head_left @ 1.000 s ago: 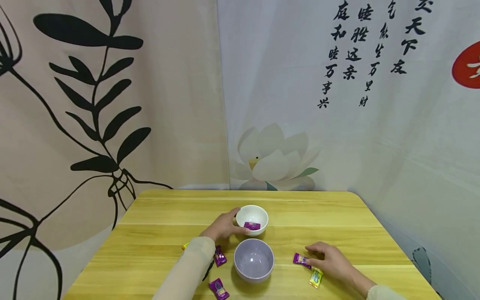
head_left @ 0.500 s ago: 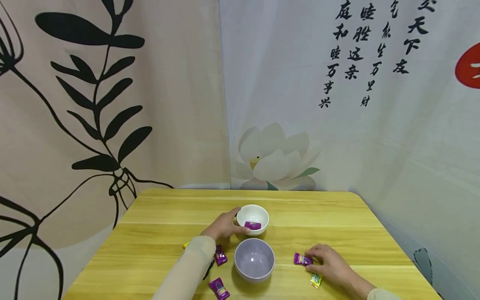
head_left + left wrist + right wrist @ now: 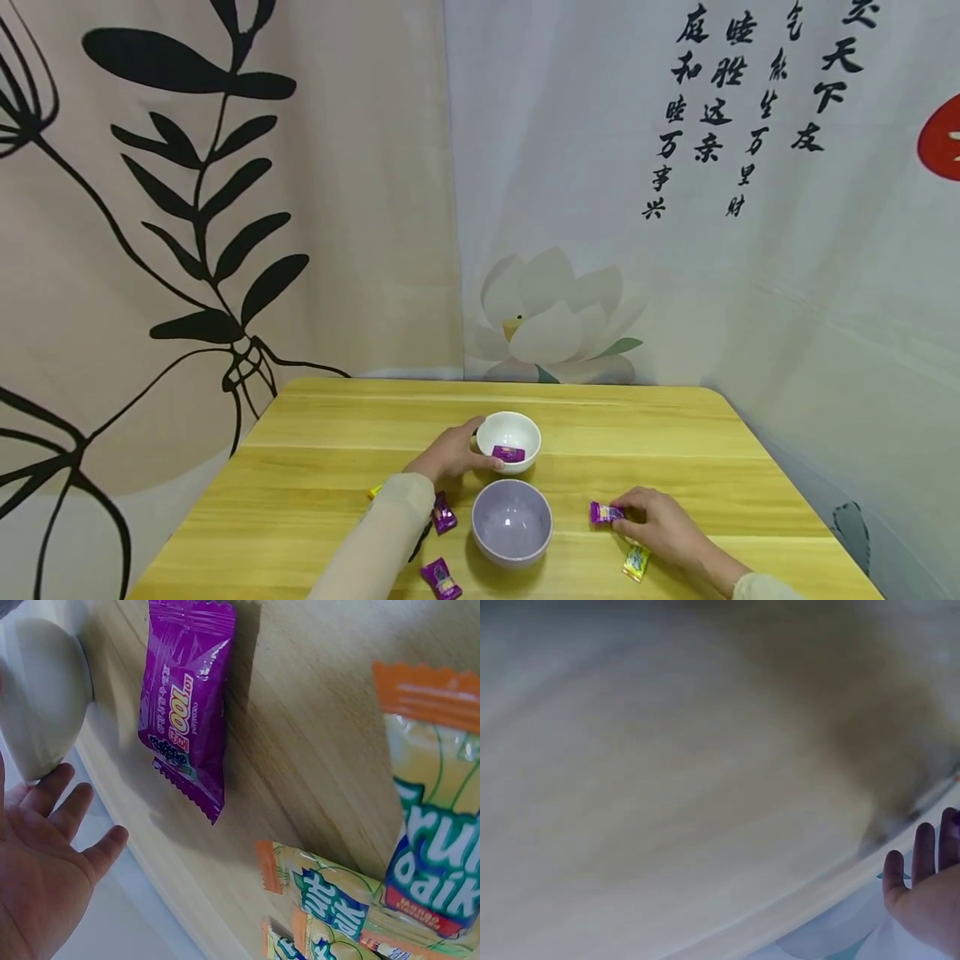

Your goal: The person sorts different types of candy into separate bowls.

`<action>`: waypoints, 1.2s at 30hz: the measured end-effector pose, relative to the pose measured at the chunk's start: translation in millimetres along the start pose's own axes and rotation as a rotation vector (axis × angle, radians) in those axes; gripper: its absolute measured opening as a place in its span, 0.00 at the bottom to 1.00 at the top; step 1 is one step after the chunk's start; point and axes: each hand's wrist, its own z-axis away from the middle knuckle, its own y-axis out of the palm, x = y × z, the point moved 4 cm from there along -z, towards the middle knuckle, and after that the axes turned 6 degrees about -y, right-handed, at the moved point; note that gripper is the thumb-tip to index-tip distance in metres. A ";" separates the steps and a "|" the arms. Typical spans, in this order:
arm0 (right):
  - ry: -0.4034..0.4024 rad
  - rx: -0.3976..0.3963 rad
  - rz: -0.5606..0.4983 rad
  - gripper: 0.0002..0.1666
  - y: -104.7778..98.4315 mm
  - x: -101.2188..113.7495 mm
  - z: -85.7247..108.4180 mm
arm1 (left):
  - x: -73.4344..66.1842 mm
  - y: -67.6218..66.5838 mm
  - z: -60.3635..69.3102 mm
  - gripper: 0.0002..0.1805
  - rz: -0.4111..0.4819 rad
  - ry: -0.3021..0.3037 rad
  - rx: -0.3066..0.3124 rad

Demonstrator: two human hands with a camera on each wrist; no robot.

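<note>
Head view shows the thumb and fingers of my right hand point(image 3: 663, 527) pinching one end of a purple sweet point(image 3: 602, 512), down by the desk point(image 3: 337, 425). I can't tell if the sweet touches the wood or is just off it. My left hand point(image 3: 448, 454) holds the side of the white bowl point(image 3: 527, 429), with the thumb at the near side. Another purple sweet point(image 3: 508, 454) lies inside that bowl.

I think the sweet I pinch could slip out, because I have just its end and the wrapper looks shiny. A yellow sweet point(image 3: 636, 562) lies just beside my right hand, so a low wrist could push it away. The lilac bowl point(image 3: 512, 542) stands close in front of the white bowl; if my right arm came across too low, it might bump it. If my left fingers pushed hard on one side, the white bowl could tip or slide. My left sleeve point(image 3: 378, 533) is right by two loose purple sweets point(image 3: 441, 578), and might brush them. Left wrist view shows more sweets with orange ends point(image 3: 322, 889) on the desk too, and a swing of that arm could scatter them.
</note>
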 end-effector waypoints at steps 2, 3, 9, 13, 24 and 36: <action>0.014 -0.015 -0.028 0.17 -0.7 2.5 -4.4 | -0.2 0.3 -0.9 0.53 -0.003 -0.002 0.000; 0.016 -0.026 -0.038 0.17 -1.2 4.4 -6.9 | -0.1 0.6 -1.0 0.53 -0.004 -0.001 -0.001; -0.036 -0.100 0.002 0.15 -4.0 18.4 -24.9 | -1.2 0.3 0.4 0.53 0.006 -0.007 -0.001; -0.077 -0.150 0.030 0.14 -2.6 25.8 -38.7 | -0.3 0.4 1.3 0.53 0.014 -0.006 -0.003; -0.040 -0.212 0.012 0.11 2.7 47.1 -83.7 | 1.6 2.1 1.3 0.54 0.007 0.004 -0.012; -0.018 -0.238 0.044 0.11 6.6 63.9 -125.2 | -2.0 0.7 1.9 0.54 -0.037 0.014 -0.015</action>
